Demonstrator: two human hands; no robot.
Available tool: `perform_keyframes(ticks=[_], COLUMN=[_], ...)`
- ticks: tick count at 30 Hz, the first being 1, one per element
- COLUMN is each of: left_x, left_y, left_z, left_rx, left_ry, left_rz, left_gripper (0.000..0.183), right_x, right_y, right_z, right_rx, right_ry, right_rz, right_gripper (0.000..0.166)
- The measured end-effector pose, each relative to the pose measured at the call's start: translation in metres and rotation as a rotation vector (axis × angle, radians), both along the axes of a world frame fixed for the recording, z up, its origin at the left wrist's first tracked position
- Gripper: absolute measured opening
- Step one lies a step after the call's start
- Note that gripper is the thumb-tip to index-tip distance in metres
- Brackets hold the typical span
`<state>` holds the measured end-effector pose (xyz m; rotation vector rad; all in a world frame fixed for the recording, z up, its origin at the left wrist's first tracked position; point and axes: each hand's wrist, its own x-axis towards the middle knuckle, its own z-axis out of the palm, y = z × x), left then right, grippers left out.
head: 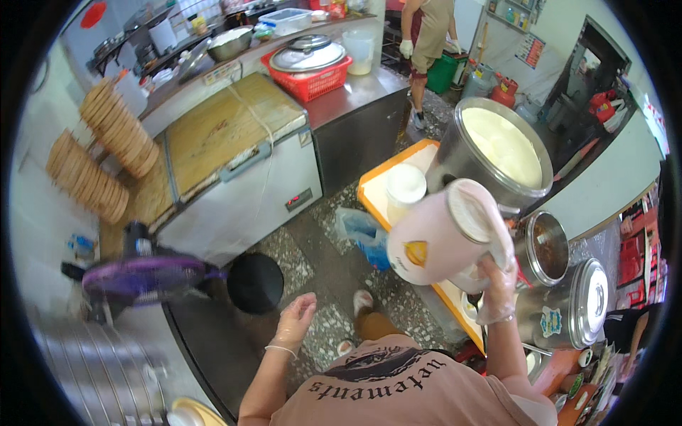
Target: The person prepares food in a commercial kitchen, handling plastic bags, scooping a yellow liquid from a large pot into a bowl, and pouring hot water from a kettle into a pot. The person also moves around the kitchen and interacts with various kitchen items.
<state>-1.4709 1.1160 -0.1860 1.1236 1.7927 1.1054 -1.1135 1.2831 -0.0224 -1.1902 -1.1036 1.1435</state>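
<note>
My right hand [500, 287], in a clear plastic glove, grips the handle of a pale pink plastic pitcher [426, 242]. The pitcher is tilted, its wide mouth facing up and to the right. Just beyond it stands a large steel pot [453, 144] holding a pale cream-coloured mass [501, 141]. A smaller steel pot [543, 250] with brown contents is right of the pitcher. My left hand [295, 319], also gloved, hangs over the floor with its fingers loosely curled and nothing in it.
An orange-edged table [373, 194] carries a white-topped tub [406, 183]. A lidded steel pot [565, 303] stands at right. Left are a chest freezer [250, 181], stacked bamboo steamer rings [88, 178] and a purple fan [144, 279]. Another person [431, 42] stands at the back.
</note>
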Motion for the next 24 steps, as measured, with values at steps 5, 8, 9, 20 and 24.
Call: perform_keyframes(ticks=[5, 8, 9, 20, 24], left_x=[-0.067, -0.118, -0.135, -0.331, -0.353], left_y=[0.116, 0.157, 0.167, 0.392, 0.519], left_z=[0.025, 0.023, 0.023, -0.034, 0.004], left_rx=[0.007, -0.057, -0.067, -0.238, -0.188], left_ry=[0.042, 0.056, 0.021, -0.046, -0.100], left_rz=[-0.062, -0.001, 0.050, 0.061, -0.102], left_gripper=[0.019, 0.018, 0.018, 0.019, 0.020], right_x=[-0.121, -0.177, -0.194, -0.292, -0.287], right_y=[0.141, 0.228, 0.255, 0.505, 0.567], right_z=[-0.015, -0.014, -0.012, -0.018, -0.003], right_rx=[0.017, 0.005, -0.010, 0.132, 0.185], right_ry=[0.071, 0.092, 0.067, 0.000, 0.022], right_rz=[0.057, 0.086, 0.084, -0.241, -0.319], right_gripper=[0.018, 0.020, 0.020, 0.016, 0.012])
